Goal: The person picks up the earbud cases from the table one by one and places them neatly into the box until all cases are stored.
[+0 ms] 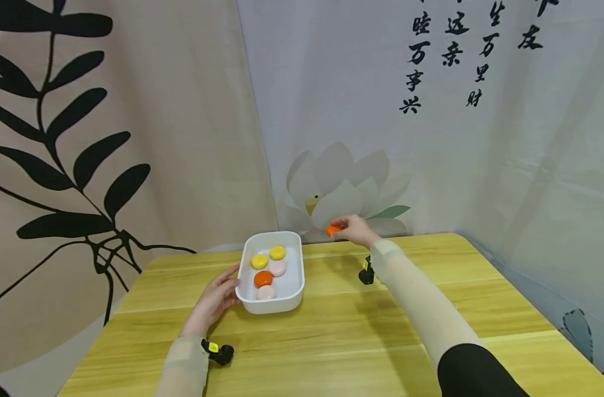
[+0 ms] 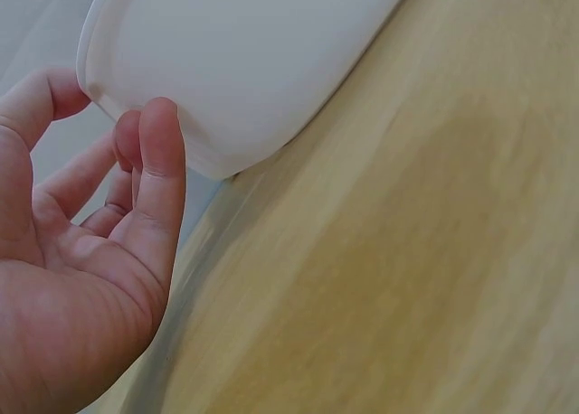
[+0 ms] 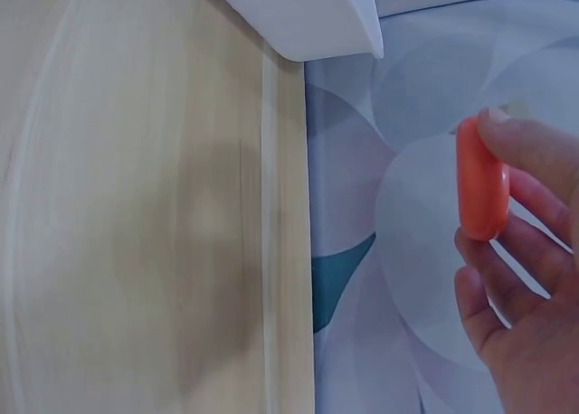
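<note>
My right hand (image 1: 355, 230) pinches a flat, round orange disc (image 3: 482, 179) between thumb and fingers. It is raised near the table's far edge, to the right of a white tray (image 1: 296, 298). My left hand (image 1: 217, 296) grips the tray's near left side, its fingers (image 2: 163, 147) at the outer wall and rim. Inside the tray lie two yellow discs, one upper (image 1: 278, 252) and one lower (image 1: 259, 261), two pale pink discs (image 1: 277, 268) and one orange disc (image 1: 263, 279). The left wrist view shows only the tray's outside.
The tray stands on a wooden table (image 1: 332, 342) close to its far edge. Behind hangs a printed cloth (image 1: 332, 82) with a flower, leaves and writing. A small black camera is worn on each wrist, left (image 1: 222, 354) and right (image 1: 366, 274).
</note>
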Available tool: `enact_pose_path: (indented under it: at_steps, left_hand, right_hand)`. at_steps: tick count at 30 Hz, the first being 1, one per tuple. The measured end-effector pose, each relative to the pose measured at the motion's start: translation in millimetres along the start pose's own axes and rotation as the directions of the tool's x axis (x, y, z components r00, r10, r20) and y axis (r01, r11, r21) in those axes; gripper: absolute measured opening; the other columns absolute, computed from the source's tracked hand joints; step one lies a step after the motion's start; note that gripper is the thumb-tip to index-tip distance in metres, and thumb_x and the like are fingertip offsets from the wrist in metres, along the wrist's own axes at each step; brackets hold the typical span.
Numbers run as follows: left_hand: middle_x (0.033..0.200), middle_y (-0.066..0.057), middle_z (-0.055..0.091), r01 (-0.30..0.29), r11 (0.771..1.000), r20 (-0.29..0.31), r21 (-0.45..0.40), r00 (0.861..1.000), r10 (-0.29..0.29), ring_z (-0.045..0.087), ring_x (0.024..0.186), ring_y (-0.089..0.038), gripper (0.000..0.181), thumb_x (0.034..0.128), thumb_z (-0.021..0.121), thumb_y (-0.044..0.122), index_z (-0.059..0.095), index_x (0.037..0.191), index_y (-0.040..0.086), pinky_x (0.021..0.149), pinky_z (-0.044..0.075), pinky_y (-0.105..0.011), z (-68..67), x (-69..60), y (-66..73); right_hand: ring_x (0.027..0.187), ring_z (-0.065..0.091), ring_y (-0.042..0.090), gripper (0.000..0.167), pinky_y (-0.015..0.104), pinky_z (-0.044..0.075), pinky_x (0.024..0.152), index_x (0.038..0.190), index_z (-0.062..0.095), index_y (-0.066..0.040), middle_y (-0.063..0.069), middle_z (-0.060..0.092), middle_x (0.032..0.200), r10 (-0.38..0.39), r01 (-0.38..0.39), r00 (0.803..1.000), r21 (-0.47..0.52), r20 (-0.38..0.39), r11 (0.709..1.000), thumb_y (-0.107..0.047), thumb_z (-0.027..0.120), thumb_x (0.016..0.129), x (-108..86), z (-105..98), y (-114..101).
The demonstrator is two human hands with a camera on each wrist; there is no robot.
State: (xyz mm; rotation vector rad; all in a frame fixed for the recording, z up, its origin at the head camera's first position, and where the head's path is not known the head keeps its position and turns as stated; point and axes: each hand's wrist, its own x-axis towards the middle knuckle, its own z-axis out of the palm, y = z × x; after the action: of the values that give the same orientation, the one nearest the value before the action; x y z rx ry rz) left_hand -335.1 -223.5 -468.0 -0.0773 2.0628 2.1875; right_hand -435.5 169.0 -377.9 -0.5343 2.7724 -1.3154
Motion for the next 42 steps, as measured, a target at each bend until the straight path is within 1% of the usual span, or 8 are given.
enact_pose_path:
  at_steps: [3,6,14,17,23,32,37,42]
  left_hand:
    - [0.106,-0.014,0.063,0.001,1.000,0.004,0.003,1.000,-0.001,0.059,0.074,-0.018,0.059,0.0976,0.057,0.015,0.034,0.152,0.011,0.069,0.054,-0.029,-0.5,0.2,1.3]
    - [0.107,-0.015,0.063,-0.004,1.000,0.005,0.005,1.000,0.004,0.059,0.074,-0.018,0.059,0.0976,0.057,0.015,0.034,0.151,0.011,0.069,0.054,-0.029,-0.4,0.0,1.7]
    - [0.096,-0.011,0.063,-0.009,1.000,0.001,-0.013,1.000,0.009,0.059,0.071,-0.018,0.058,0.0966,0.059,0.014,0.037,0.150,0.012,0.066,0.054,-0.028,0.6,0.2,-1.0]
    - [0.097,-0.011,0.063,-0.014,1.000,0.003,-0.010,1.000,0.014,0.059,0.071,-0.017,0.058,0.0967,0.058,0.014,0.036,0.151,0.011,0.066,0.054,-0.028,0.5,0.5,-1.2]
    - [0.101,-0.014,0.063,-0.016,1.000,-0.002,-0.003,1.000,0.016,0.060,0.072,-0.018,0.058,0.0966,0.058,0.014,0.037,0.150,0.011,0.067,0.054,-0.028,-0.2,2.1,-2.5]
    - [0.109,-0.018,0.062,-0.011,1.000,-0.012,-0.005,1.000,0.011,0.060,0.073,-0.019,0.056,0.0971,0.057,0.013,0.037,0.150,0.011,0.067,0.055,-0.029,0.3,1.7,-3.0]
    - [0.107,-0.018,0.062,-0.016,1.000,-0.003,-0.006,1.000,0.016,0.060,0.072,-0.019,0.056,0.0972,0.057,0.013,0.038,0.150,0.011,0.067,0.055,-0.029,0.0,1.7,-3.2]
    - [0.105,-0.016,0.062,-0.016,1.000,0.007,-0.003,1.000,0.016,0.059,0.072,-0.018,0.057,0.0980,0.057,0.014,0.035,0.151,0.012,0.067,0.055,-0.029,-0.8,1.9,-3.6]
  right_hand:
    - [0.113,0.056,0.030,0.048,0.042,0.048,0.094,0.131,0.059,0.001,0.015,0.060,0.126,-0.007,0.007,1.000,0.004,-0.001,1.000,-0.014,0.072,0.087,0.0,-2.1,-1.4]
    - [0.113,0.056,0.030,0.048,0.042,0.048,0.093,0.131,0.059,0.001,0.016,0.060,0.126,-0.008,0.008,1.000,0.005,-0.001,1.000,-0.014,0.072,0.087,-0.2,-4.3,-3.8]
    - [0.111,0.057,0.029,0.048,0.041,0.049,0.091,0.130,0.061,-0.003,0.014,0.061,0.125,-0.008,0.008,1.000,-0.027,-0.002,1.000,-0.018,0.073,0.086,-0.5,-8.1,-8.5]
    - [0.111,0.057,0.028,0.048,0.041,0.048,0.092,0.130,0.061,-0.003,0.013,0.062,0.125,-0.019,0.019,1.000,-0.025,0.002,0.999,-0.019,0.074,0.086,0.7,-8.1,-9.6]
    - [0.111,0.057,0.028,0.050,0.041,0.048,0.093,0.131,0.059,0.000,0.014,0.061,0.125,-0.047,0.047,0.999,-0.027,0.014,0.999,-0.018,0.073,0.086,1.5,-6.2,-14.0]
    - [0.110,0.058,0.027,0.047,0.039,0.049,0.092,0.128,0.062,-0.002,0.013,0.062,0.124,-0.068,0.069,0.997,-0.017,0.034,0.997,-0.017,0.075,0.086,0.6,-2.6,-21.0]
    - [0.112,0.057,0.027,0.046,0.040,0.048,0.094,0.128,0.062,-0.002,0.012,0.062,0.125,-0.086,0.087,0.995,-0.017,0.046,0.996,-0.017,0.074,0.086,0.6,-0.1,-25.5]
    - [0.110,0.058,0.026,0.045,0.038,0.048,0.093,0.127,0.063,-0.003,0.011,0.064,0.122,-0.101,0.102,0.993,-0.017,0.063,0.995,-0.017,0.074,0.086,2.0,2.8,-30.2]
